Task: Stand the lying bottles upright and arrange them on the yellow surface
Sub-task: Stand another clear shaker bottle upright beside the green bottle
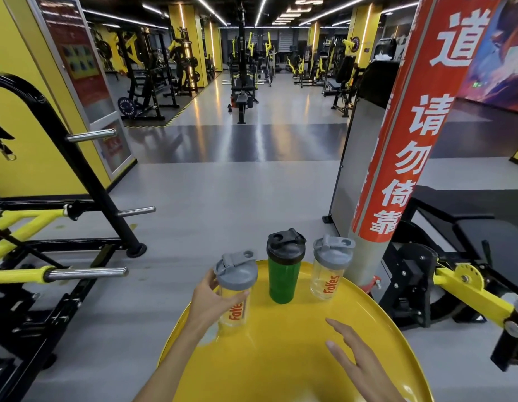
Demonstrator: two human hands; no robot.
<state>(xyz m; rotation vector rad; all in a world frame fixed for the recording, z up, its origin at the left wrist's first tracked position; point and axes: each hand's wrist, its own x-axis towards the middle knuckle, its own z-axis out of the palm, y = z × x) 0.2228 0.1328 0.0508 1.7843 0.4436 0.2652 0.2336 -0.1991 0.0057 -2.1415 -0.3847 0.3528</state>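
Three shaker bottles stand upright on the round yellow surface (pixel 284 361). A clear bottle with a grey lid and orange lettering (pixel 235 291) is at the left edge, and my left hand (pixel 210 303) is wrapped around its body. A green bottle with a black lid (pixel 284 268) stands at the far middle. A second clear bottle with a grey lid (pixel 331 266) stands at the far right. My right hand (pixel 359 361) hovers over the near right of the surface, fingers spread, holding nothing.
A grey post wrapped in a red banner (pixel 397 169) rises just behind the right bottle. Black and yellow gym machines (pixel 63 256) flank the surface on the left, and another machine (pixel 455 280) on the right. Grey floor lies beyond.
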